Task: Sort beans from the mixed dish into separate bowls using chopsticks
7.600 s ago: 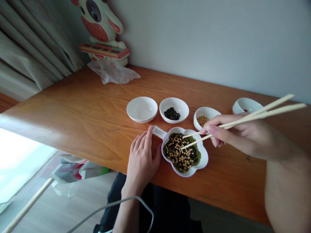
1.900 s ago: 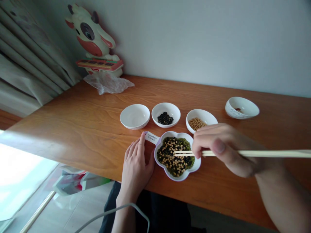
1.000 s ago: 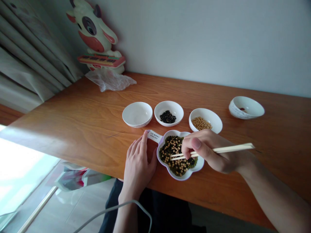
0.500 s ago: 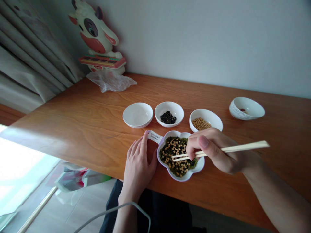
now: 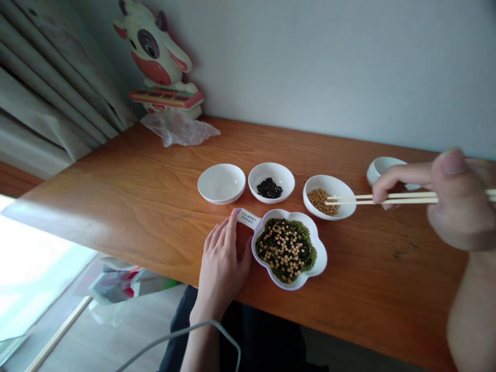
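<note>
My right hand point(image 5: 461, 217) grips a pair of pale wooden chopsticks point(image 5: 411, 201). Their tips are inside the white bowl point(image 5: 344, 211) of yellow soybeans point(image 5: 320, 200), over the beans; whether a bean is between them I cannot make out. My left hand point(image 5: 222, 258) lies on the table with its fingers stretched out, the index fingertip at the handle point(image 5: 248, 219) of a white flower-shaped dish with a purple rim point(image 5: 321, 258). Black beans, soybeans and small green beans point(image 5: 287, 248) lie mixed in that dish.
Left of the soybean bowl stand a bowl of black beans point(image 5: 285, 181) and a bowl with nothing in it point(image 5: 220, 183). Another bowl point(image 5: 382, 168) is partly behind my right hand. A cow toy keyboard point(image 5: 166, 98) and a plastic bag point(image 5: 180, 129) sit at the back left.
My right hand has carried the chopsticks from the flower-shaped dish up and right to the soybean bowl. My left hand stays in place by the handle.
</note>
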Available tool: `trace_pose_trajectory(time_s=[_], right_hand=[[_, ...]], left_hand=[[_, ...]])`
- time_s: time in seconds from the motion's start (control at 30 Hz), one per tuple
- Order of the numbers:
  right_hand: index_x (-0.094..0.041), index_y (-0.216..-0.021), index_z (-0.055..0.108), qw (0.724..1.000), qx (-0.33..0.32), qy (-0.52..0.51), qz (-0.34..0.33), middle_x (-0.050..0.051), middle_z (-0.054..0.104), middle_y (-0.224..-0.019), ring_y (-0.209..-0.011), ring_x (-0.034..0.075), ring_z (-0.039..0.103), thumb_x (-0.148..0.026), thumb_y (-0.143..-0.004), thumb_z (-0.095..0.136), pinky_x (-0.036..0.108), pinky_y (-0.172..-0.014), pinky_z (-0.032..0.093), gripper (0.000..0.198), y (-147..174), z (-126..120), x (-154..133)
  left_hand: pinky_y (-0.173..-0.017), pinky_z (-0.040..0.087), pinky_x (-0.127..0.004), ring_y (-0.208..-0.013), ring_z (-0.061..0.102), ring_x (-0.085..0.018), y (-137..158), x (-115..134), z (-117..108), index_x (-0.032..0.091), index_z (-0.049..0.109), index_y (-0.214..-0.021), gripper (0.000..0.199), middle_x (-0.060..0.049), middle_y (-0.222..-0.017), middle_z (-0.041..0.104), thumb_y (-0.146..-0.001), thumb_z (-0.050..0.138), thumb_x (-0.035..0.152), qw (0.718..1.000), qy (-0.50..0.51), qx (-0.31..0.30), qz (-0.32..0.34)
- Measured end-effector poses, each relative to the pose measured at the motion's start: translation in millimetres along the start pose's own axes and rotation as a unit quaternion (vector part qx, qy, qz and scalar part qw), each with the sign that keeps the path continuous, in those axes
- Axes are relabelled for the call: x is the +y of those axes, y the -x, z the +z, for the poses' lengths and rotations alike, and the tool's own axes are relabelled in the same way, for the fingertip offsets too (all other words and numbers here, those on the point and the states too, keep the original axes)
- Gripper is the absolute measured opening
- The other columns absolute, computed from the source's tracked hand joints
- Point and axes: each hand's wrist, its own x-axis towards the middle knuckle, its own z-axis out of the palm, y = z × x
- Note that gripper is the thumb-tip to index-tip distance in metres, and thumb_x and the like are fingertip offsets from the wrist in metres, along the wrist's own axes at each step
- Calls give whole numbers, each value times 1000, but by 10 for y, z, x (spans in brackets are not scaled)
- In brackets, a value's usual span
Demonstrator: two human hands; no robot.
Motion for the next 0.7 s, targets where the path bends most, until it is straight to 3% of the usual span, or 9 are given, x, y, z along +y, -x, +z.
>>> trace_pose_trajectory(time_s=[0.13,0.23,0.4,0.57,0.7], right_hand=[[-27,-87,77,999,6,40,14,9,73,-86,-83,27,63,-57,-111,17,44,-77,40,71,53,-104,19],[-28,-83,77,999,-13,31,4,7,71,-77,-72,22,61,-55,-112,17,43,-72,39,71,68,-103,-51],[-24,-86,73,981,-136,-127,-52,5,69,-76,-66,18,60,-59,-111,24,38,-61,41,65,-7,175,-270],[-22,-93,69,963,-223,-144,-55,3,67,-78,-69,17,59,-49,-111,35,34,-66,44,47,-67,490,-357],[-20,-87,66,953,-256,-157,-34,1,64,-77,-68,15,56,-49,-111,35,31,-67,42,48,-90,624,-366]], left_hand=[[-117,46,-56,-139,57,-35,3,-3,4,18,26,-166,78,-18,-148,61,-98,62,31,1000,-2,-4,-2],[-118,46,-55,-139,56,-34,-2,-9,11,18,26,-166,78,-17,-148,61,-98,62,32,1000,-6,-5,-2],[-117,47,-55,-138,57,-35,-9,-7,5,18,25,-166,78,-18,-147,62,-98,62,32,1000,-7,-7,-3],[-115,48,-56,-138,58,-35,-12,-7,3,18,25,-166,78,-18,-146,62,-98,62,31,1000,-5,-5,-3],[-114,48,-56,-137,58,-35,-10,-9,11,19,25,-166,78,-18,-146,63,-98,62,31,1000,-2,-4,-2]])
